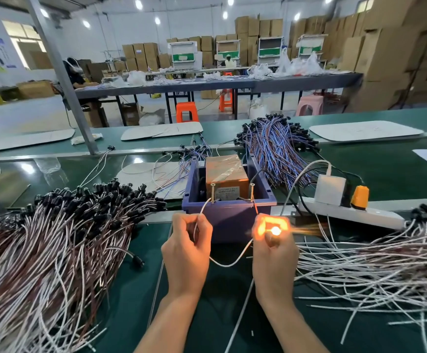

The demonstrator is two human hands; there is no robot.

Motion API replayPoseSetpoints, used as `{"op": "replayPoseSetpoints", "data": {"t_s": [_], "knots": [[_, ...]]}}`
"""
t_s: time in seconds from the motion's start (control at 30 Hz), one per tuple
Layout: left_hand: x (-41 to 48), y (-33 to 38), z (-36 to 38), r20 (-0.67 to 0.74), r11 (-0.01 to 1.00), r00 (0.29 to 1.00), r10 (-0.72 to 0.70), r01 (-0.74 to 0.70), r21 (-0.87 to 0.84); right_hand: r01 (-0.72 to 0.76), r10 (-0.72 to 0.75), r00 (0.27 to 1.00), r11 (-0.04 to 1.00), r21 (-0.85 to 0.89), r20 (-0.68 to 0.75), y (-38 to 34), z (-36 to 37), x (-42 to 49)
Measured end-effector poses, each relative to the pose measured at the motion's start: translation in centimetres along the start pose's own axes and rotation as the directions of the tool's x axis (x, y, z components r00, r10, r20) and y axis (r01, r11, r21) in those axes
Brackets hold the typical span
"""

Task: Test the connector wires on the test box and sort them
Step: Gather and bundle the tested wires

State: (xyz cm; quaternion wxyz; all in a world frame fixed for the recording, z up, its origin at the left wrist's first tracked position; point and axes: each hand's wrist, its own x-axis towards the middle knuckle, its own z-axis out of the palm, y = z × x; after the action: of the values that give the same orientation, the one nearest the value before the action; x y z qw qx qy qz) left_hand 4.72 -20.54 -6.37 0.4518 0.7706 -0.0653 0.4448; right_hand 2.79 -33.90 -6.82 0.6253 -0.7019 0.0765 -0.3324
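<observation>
- The left hand [188, 248] pinches the white lead [204, 207] of one connector wire [229, 263] between thumb and curled fingers. It steers the bare tip up against the left screw [212, 192].
- The right hand [274, 253] is closed around the wire's lamp end [275, 230], which glows orange through the fingers. Its red lead [255, 208] reaches up to the right screw [252, 191].
- Each lead goes to its own screw, so I judge the two screws serve as contacts. The glow suggests this wire passes.
- The wire's slack hangs in a loop between the hands, just in front of the test box [229, 215].
- The test box is a blue bin on the green bench [207, 314], with a taped brown block [225, 174] inside.
- Count: one wire in hand, two screws, one power strip [360, 215].
- There are three heaps: the left heap [54, 238] with black connectors, the right heap [372, 263] of pale wires, and the far heap [276, 149] of blue-purple ones.
- The side heaps lie within easy reach of each hand, probably one for untested stock and one for sorted pieces. Which is which I cannot tell.
</observation>
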Motion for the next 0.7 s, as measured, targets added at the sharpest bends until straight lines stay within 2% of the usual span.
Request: {"op": "replayPoseSetpoints", "data": {"t_s": [0.27, 0.4, 0.6, 0.7], "knots": [[0.0, 0.1, 0.0, 0.013, 1.000, 1.000, 0.009, -0.009, 0.013, 0.014, -0.014, 1.000, 1.000, 0.013, 0.015, -0.2, 0.0, 0.0], [-0.1, 0.1, -0.1, -0.001, 0.994, 0.994, -0.106, 0.106, -0.013, 0.078, -0.078, 0.997, 0.996, 0.031, -0.023, -0.7, -0.4, -0.4], [0.2, -0.4, -0.5, -0.124, 0.957, 0.950, -0.286, 0.278, -0.082, 0.056, -0.057, 0.998, 0.996, 0.069, 0.015, -1.5, -1.6, -1.3], [0.0, -0.8, -0.7, -0.127, 0.919, 0.910, -0.394, 0.386, -0.085, 0.045, -0.047, 0.999, 0.996, 0.075, 0.024, -2.2, -2.3, -1.8]]}}
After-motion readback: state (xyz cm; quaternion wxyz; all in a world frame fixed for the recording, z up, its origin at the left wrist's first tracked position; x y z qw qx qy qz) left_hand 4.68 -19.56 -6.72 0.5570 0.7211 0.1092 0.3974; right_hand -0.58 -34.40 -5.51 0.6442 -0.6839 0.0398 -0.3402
